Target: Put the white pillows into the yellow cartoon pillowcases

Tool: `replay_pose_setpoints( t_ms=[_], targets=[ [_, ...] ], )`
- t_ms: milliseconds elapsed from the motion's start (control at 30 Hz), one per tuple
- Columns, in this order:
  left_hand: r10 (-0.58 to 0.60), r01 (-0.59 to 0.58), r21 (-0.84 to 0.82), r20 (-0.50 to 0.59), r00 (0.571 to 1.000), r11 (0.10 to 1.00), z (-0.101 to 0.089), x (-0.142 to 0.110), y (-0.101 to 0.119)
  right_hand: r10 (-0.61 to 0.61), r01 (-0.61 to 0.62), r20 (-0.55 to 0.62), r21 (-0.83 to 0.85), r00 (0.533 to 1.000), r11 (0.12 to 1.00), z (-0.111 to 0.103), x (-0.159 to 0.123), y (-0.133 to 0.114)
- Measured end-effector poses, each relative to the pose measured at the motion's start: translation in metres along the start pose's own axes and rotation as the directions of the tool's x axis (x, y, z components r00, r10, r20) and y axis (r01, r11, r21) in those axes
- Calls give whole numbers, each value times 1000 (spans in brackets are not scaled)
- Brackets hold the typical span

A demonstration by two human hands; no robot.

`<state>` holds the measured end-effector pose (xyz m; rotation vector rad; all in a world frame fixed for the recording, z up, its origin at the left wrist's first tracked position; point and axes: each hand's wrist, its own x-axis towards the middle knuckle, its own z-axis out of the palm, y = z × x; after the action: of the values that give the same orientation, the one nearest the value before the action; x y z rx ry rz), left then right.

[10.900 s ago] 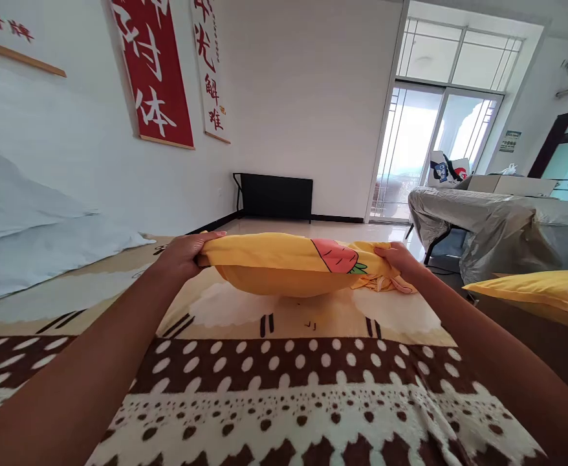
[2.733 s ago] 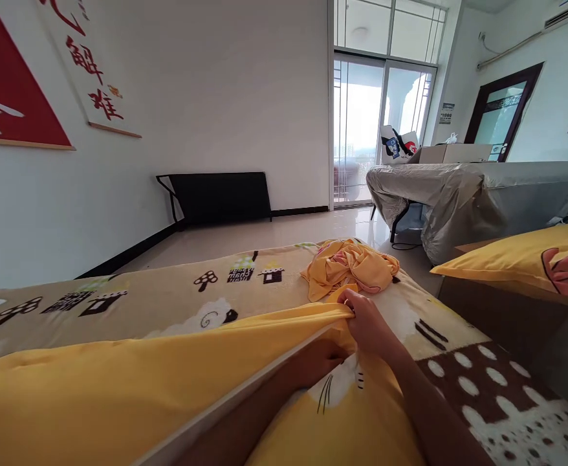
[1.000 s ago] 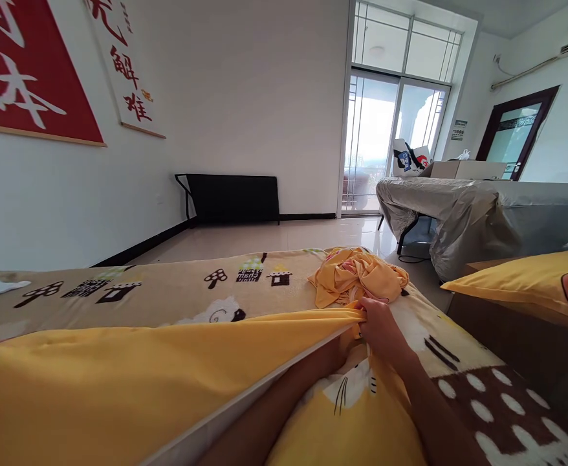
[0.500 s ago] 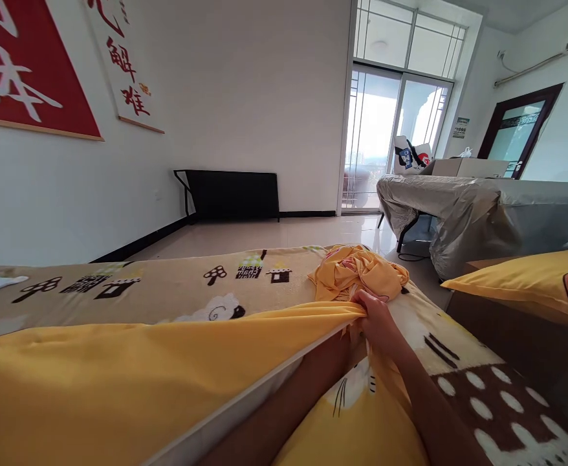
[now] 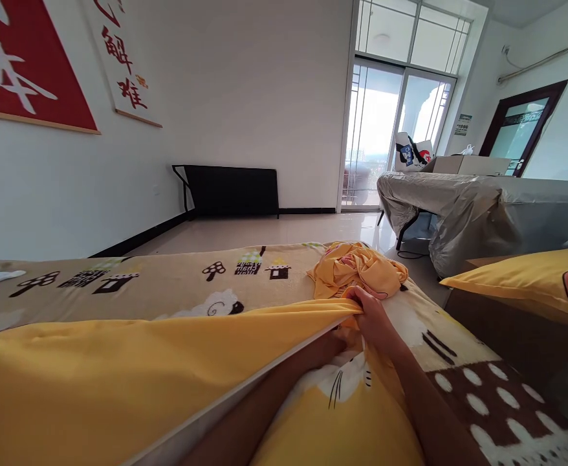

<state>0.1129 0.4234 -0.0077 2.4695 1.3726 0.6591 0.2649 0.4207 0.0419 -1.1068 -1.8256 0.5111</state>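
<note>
Yellow cloth (image 5: 158, 369) stretches in front of me, over the blanket (image 5: 167, 275); my right hand (image 5: 370, 318) grips its bunched edge; my left hand (image 5: 330, 347) is in the fold, and I can't tell if it holds anything; just past my right hand, an orange cloth (image 5: 356, 268) sits in a crumpled heap.

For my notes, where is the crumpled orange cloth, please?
In the head view, the cloth lies right of centre, on the blanket beyond the right hand.
</note>
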Motion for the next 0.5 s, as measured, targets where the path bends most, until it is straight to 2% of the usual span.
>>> replay_pose_setpoints(
  t_ms=[233, 367, 433, 500],
  targets=[
    [-2, 1, 31, 32, 999, 1000, -11, -13, 23, -23, 23, 30, -9, 999, 1000, -3, 0, 0],
    [106, -105, -25, 72, 992, 994, -15, -18, 22, -21, 25, 47, -71, 999, 997, -3, 0, -1],
    [103, -98, -69, 84, 991, 993, -15, -18, 18, -5, 8, 52, -69, 999, 998, -2, -1, -2],
    [57, -49, -101, 79, 995, 994, -14, -17, 15, 21, -21, 67, 4, 998, 1000, -1, -1, -2]
  ],
)
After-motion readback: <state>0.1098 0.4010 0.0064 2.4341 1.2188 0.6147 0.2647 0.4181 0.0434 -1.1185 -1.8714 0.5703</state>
